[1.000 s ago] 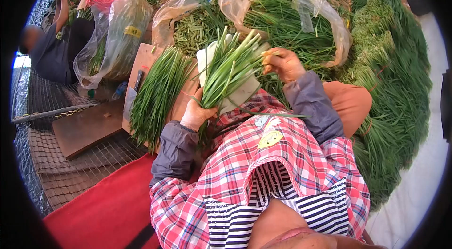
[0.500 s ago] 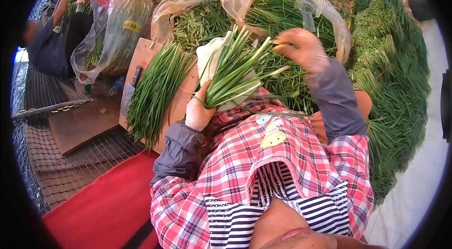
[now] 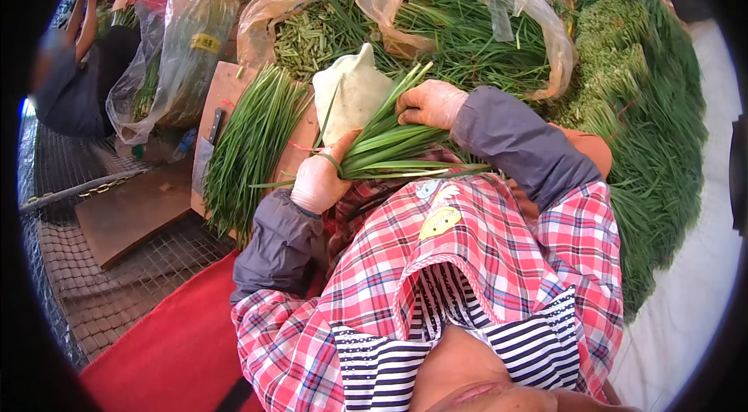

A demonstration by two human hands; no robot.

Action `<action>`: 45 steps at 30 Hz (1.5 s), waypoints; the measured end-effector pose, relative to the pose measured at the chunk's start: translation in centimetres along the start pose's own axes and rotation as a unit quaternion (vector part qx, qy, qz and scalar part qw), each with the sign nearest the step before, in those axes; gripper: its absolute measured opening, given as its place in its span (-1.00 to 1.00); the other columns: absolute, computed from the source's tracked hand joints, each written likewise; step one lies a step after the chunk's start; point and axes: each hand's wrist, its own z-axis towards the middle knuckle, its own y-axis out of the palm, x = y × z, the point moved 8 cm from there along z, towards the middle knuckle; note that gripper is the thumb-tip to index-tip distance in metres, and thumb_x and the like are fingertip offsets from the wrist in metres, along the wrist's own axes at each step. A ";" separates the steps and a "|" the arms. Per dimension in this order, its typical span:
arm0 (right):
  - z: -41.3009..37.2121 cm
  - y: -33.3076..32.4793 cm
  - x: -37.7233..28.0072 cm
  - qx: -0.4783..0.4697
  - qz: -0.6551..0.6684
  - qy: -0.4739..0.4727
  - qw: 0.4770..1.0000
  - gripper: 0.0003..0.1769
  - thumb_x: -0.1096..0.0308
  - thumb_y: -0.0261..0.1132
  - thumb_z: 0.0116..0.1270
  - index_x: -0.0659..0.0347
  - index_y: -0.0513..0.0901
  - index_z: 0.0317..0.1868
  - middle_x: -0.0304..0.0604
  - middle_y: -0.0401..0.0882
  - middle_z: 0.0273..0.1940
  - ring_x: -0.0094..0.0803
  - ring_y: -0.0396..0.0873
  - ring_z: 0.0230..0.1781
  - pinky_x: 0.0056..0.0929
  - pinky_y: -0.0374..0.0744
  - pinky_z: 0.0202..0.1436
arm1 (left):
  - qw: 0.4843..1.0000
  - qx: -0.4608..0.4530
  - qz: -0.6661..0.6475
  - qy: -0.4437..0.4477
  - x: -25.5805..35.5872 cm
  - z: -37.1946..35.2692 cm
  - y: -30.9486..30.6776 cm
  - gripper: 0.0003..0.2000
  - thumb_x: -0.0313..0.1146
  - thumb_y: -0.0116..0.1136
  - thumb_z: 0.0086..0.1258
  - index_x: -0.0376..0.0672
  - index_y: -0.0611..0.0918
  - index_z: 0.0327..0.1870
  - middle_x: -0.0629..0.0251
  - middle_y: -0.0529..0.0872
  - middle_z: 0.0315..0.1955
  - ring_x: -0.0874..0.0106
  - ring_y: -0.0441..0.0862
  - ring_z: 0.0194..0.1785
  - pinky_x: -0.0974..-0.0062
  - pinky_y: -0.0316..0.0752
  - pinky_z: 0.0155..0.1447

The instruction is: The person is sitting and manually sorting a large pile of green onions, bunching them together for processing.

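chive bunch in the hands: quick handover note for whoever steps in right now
Left hand: shut on the chive bunch at its lower end.
Right hand: closed over the same bunch's upper stalks.
Done: a pile of chives lies on the wooden board, knife beside it.
Left: no tie visible on the held bunch; a big heap of greens lies to the right, more in the plastic bag.

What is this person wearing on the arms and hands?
Both forearms are in dark grey-blue sleeves with gathered cuffs, worn over a red-and-white checked top. The left hand and right hand seem to be in thin pale gloves. No markings are visible.
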 end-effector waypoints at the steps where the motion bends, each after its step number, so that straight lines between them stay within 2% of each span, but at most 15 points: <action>1: -0.3 0.0 0.3 0.005 0.006 -0.006 1.000 -0.69 0.11 0.23 0.14 0.08 0.59 -0.17 0.02 0.58 -0.27 -0.06 0.52 -0.17 -0.23 0.45 -0.07 | 1.000 -0.015 -0.015 0.005 0.3 0.1 0.0 -0.39 -0.44 0.23 0.02 0.02 0.36 0.20 0.00 0.61 -0.21 0.09 0.58 -0.15 0.31 0.48 -0.14; 7: -2.5 0.7 1.9 -0.004 0.037 -0.004 0.999 -0.70 0.10 0.20 0.19 0.07 0.58 -0.16 0.00 0.58 -0.33 -0.06 0.54 -0.23 -0.22 0.48 -0.15 | 0.984 -0.050 -0.160 0.062 0.9 -0.2 1.0 -0.40 -0.49 0.23 0.06 -0.05 0.35 0.20 0.03 0.61 -0.20 0.17 0.60 -0.10 0.42 0.46 -0.06; 12: -7.5 -3.5 13.0 0.135 -0.112 0.194 0.965 -0.73 0.17 0.21 0.20 0.14 0.59 -0.17 -0.01 0.60 -0.39 -0.17 0.59 -0.32 -0.30 0.52 -0.24 | 0.978 -0.094 -0.185 -0.019 -3.7 -2.4 0.2 -0.37 -0.55 0.23 0.07 -0.16 0.31 0.24 0.16 0.61 -0.10 0.42 0.55 -0.01 0.53 0.41 0.04; 14: -11.3 -1.8 22.1 -0.072 -0.296 0.303 0.903 -0.67 0.13 0.24 0.10 0.11 0.64 -0.17 0.01 0.62 -0.36 -0.08 0.58 -0.30 -0.22 0.52 -0.19 | 0.938 -0.075 -0.330 -0.072 -5.5 -3.4 -0.7 -0.47 -0.58 0.23 0.09 -0.28 0.37 0.15 0.26 0.63 -0.18 0.45 0.61 -0.21 0.55 0.49 -0.13; 18: -10.0 -0.7 16.4 -0.051 -0.223 0.171 0.958 -0.39 0.02 0.28 0.06 0.07 0.48 0.13 -0.01 0.58 -0.07 -0.19 0.54 -0.04 -0.30 0.47 0.03 | 0.823 -0.113 -0.509 -0.228 -6.1 -3.9 0.7 -0.70 -0.52 0.26 0.07 -0.24 0.51 -0.14 0.30 0.59 -0.51 0.54 0.42 -0.68 0.63 0.30 -0.62; 20: -8.3 -3.3 11.9 0.162 0.109 0.104 0.975 -0.35 0.18 0.35 0.05 0.02 0.40 0.20 -0.01 0.56 -0.03 -0.24 0.52 0.00 -0.33 0.47 0.04 | 0.811 -0.126 -0.529 -0.215 -5.6 -3.4 1.7 -0.79 -0.45 0.26 0.10 -0.23 0.52 -0.26 0.29 0.58 -0.55 0.54 0.40 -0.71 0.63 0.28 -0.64; 22: -6.9 -3.3 7.5 0.213 0.375 -0.002 0.902 -0.36 0.37 0.34 0.07 0.01 0.38 0.21 -0.08 0.56 -0.05 -0.35 0.52 -0.06 -0.40 0.47 0.00 | 0.782 -0.117 -0.574 -0.211 -4.9 -3.3 2.1 -0.79 -0.41 0.27 0.11 -0.22 0.52 -0.28 0.28 0.57 -0.57 0.54 0.38 -0.72 0.63 0.26 -0.66; 25: -4.7 -0.2 5.8 0.089 0.328 0.098 0.936 -0.65 0.48 0.25 0.18 0.13 0.55 0.02 -0.25 0.60 -0.30 -0.62 0.47 -0.44 -0.58 0.51 -0.41 | 0.763 -0.111 -0.603 -0.203 -4.5 -3.4 2.5 -0.77 -0.33 0.26 0.15 -0.21 0.50 -0.27 0.29 0.54 -0.60 0.55 0.35 -0.75 0.61 0.23 -0.69; 28: -5.1 -2.4 13.2 0.270 0.466 0.086 0.838 -0.76 0.51 0.20 0.19 0.17 0.62 -0.12 -0.31 0.53 -0.50 -0.58 0.39 -0.60 -0.59 0.43 -0.55 | 0.757 -0.118 -0.604 -0.220 -4.3 -4.2 2.9 -0.77 -0.27 0.22 0.19 -0.20 0.48 -0.28 0.32 0.49 -0.64 0.57 0.32 -0.77 0.60 0.21 -0.71; 31: -7.8 -4.4 19.2 0.288 0.471 0.142 0.822 -0.75 0.40 0.26 0.17 0.17 0.62 -0.11 -0.19 0.58 -0.41 -0.47 0.50 -0.46 -0.50 0.51 -0.38 | 0.740 -0.121 -0.621 -0.230 -4.9 -4.6 3.5 -0.78 -0.26 0.19 0.22 -0.18 0.47 -0.28 0.34 0.46 -0.68 0.59 0.30 -0.78 0.62 0.18 -0.72; 33: -9.3 -9.1 10.6 0.417 0.166 -0.013 0.894 -0.67 0.34 0.32 0.08 0.20 0.60 -0.10 -0.16 0.60 -0.41 -0.39 0.51 -0.42 -0.36 0.49 -0.27 | 0.732 -0.124 -0.632 -0.222 -4.5 -4.2 3.8 -0.78 -0.26 0.18 0.22 -0.18 0.46 -0.29 0.35 0.44 -0.70 0.59 0.28 -0.78 0.62 0.16 -0.72; 35: -9.1 -9.7 2.3 0.443 -0.057 -0.120 0.887 -0.59 0.30 0.36 -0.01 0.22 0.59 -0.10 -0.07 0.60 -0.38 -0.26 0.52 -0.33 -0.25 0.46 -0.11 | 0.736 -0.139 -0.627 -0.214 -4.3 -3.8 4.1 -0.79 -0.25 0.15 0.24 -0.18 0.45 -0.31 0.37 0.42 -0.71 0.60 0.26 -0.78 0.62 0.15 -0.72; 38: -3.7 -4.5 -0.5 0.168 -0.174 -0.033 0.970 -0.61 0.26 0.36 -0.04 0.16 0.60 -0.15 0.07 0.58 -0.31 -0.06 0.53 -0.20 -0.22 0.44 0.01 | 0.748 -0.144 -0.612 -0.214 -3.5 -3.4 4.1 -0.79 -0.25 0.12 0.26 -0.19 0.44 -0.32 0.38 0.40 -0.73 0.60 0.26 -0.78 0.62 0.14 -0.71; 44: -6.9 -7.1 13.6 0.128 -0.068 0.232 0.962 -0.58 0.01 0.19 0.17 0.04 0.57 -0.02 0.01 0.55 -0.07 -0.17 0.53 -0.06 -0.26 0.48 0.01 | 0.744 -0.127 -0.624 -0.202 -5.9 -5.2 3.7 -0.66 -0.17 0.20 0.18 -0.28 0.46 -0.23 0.25 0.46 -0.63 0.61 0.24 -0.80 0.62 0.14 -0.76; 45: -7.3 -4.6 15.3 -0.001 -0.173 0.252 0.952 -0.48 -0.04 0.20 0.13 0.04 0.52 0.05 -0.01 0.54 -0.03 -0.19 0.53 -0.04 -0.27 0.47 0.03 | 0.751 -0.108 -0.618 -0.208 -5.6 -5.2 3.5 -0.65 -0.17 0.20 0.18 -0.28 0.46 -0.24 0.26 0.46 -0.64 0.62 0.24 -0.81 0.62 0.14 -0.76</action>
